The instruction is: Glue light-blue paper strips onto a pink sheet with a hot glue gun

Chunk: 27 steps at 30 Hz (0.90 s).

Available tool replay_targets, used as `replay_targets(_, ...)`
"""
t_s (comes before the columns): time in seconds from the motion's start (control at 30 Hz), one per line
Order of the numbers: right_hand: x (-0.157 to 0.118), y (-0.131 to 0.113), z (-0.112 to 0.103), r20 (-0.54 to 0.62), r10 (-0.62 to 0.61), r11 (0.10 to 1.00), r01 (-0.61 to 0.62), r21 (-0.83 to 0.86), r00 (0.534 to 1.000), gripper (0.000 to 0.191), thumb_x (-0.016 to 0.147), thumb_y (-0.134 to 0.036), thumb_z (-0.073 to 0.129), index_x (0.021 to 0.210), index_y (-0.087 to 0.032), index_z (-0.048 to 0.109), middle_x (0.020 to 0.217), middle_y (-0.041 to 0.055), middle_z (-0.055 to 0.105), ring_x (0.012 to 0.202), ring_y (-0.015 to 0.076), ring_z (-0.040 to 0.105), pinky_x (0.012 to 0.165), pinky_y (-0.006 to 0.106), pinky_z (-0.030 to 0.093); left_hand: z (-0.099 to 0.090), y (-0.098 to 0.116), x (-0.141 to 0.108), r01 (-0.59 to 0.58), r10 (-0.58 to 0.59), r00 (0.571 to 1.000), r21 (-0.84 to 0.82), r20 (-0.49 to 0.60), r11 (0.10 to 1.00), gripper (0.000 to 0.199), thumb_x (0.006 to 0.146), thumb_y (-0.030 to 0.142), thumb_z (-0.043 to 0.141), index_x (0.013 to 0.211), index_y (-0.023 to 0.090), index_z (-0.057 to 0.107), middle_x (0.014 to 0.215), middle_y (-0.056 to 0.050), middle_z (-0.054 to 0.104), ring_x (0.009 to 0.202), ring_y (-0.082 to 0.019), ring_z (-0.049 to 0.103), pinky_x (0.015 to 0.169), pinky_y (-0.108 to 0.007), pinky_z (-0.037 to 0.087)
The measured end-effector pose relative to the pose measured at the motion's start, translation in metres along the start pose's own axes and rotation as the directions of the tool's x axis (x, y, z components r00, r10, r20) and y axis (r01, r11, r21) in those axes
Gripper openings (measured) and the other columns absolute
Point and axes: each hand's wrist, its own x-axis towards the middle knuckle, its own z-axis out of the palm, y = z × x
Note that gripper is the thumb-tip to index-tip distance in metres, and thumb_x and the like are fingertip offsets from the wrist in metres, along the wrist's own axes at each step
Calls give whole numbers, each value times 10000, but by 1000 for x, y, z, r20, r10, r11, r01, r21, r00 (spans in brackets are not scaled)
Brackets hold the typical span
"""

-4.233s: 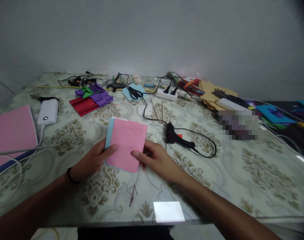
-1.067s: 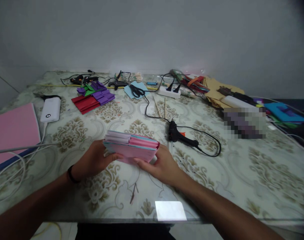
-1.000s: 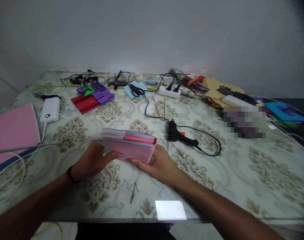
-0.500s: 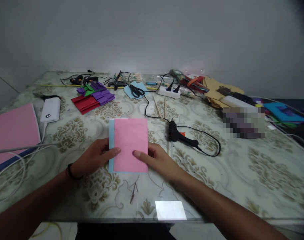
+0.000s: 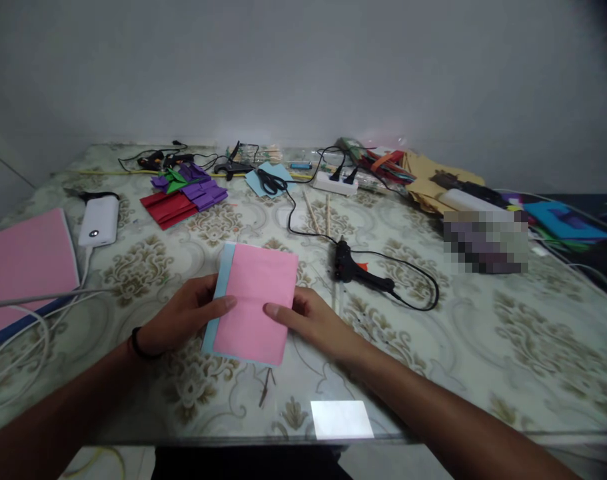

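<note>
Pink paper [image 5: 256, 293] lies over light blue paper [image 5: 216, 320], whose edge shows along the left and bottom. The stack is tilted, its top leaning to the right, above the table's front half. My left hand [image 5: 193, 310] grips its left edge, thumb on the pink face and fingers behind. On the right edge, my right hand [image 5: 313, 320] holds it the same way. To the right of that hand lies a black glue gun [image 5: 356, 270] with its cord looped.
Scissors [image 5: 270, 181], folded red paper [image 5: 169, 208] and a white power strip [image 5: 336, 183] lie toward the back. A white power bank [image 5: 99, 220] and a pink sheet [image 5: 28, 267] are at the left. Two thin sticks [image 5: 328, 213] lie behind the glue gun.
The paper stack has turned from upright to tilted, its lower end swinging to the left and nearer the front edge. Both hands keep their hold, nearly in place.
</note>
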Motion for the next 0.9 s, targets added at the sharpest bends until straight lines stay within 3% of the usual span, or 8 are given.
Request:
replay_targets(0.13, -1, 1, -1, -25, -12, 1000, 13, 10, 1000, 381, 914, -509, 741, 1086, -169, 753, 1105, 85, 788, 970, 235, 734, 898, 394, 580, -1, -1, -1, 12, -13, 999, 19, 44, 1000, 410, 945, 453, 723, 1259, 189, 729, 1101, -90, 789, 894, -235, 724, 712, -301, 572)
replay_targets(0.37, 1, 7, -2, 17, 8, 1000, -8, -1, 1000, 390, 893, -488, 765, 1087, -149, 742, 1074, 90, 785, 952, 235, 722, 850, 361, 556, 3, 4, 1, -36, 37, 999, 91, -13, 995, 402, 946, 448, 725, 1246, 180, 728, 1095, -82, 786, 925, -237, 714, 735, -293, 570)
replay_targets(0.53, 1, 5, 0, -1, -11, 999, 11, 43, 1000, 381, 895, -485, 760, 1090, -159, 737, 1080, 81, 779, 941, 224, 709, 850, 348, 546, 4, 5, 1, -23, 24, 1000, 33, -11, 999, 379, 926, 441, 749, 1207, 186, 752, 1058, -70, 797, 933, -242, 723, 752, -295, 579)
replay_targets(0.73, 0, 5, 0, 21, 2, 1000, -2, 26, 1000, 366, 892, -468, 771, 1089, -163, 729, 1043, 62, 757, 914, 206, 684, 807, 311, 517, 3, 6, 2, 5, 2, 995, 75, -101, 997, 386, 916, 471, 751, 1170, 180, 770, 1010, -68, 805, 889, -236, 721, 723, -287, 568)
replay_targets(0.9, 1, 6, -1, 3, 22, 999, -22, 34, 1000, 384, 916, -496, 735, 1084, -151, 742, 991, 52, 752, 839, 179, 666, 746, 285, 500, 6, 3, 2, 51, -50, 998, 51, -27, 997, 361, 876, 461, 771, 1077, 161, 777, 909, -50, 787, 823, -217, 700, 697, -279, 551)
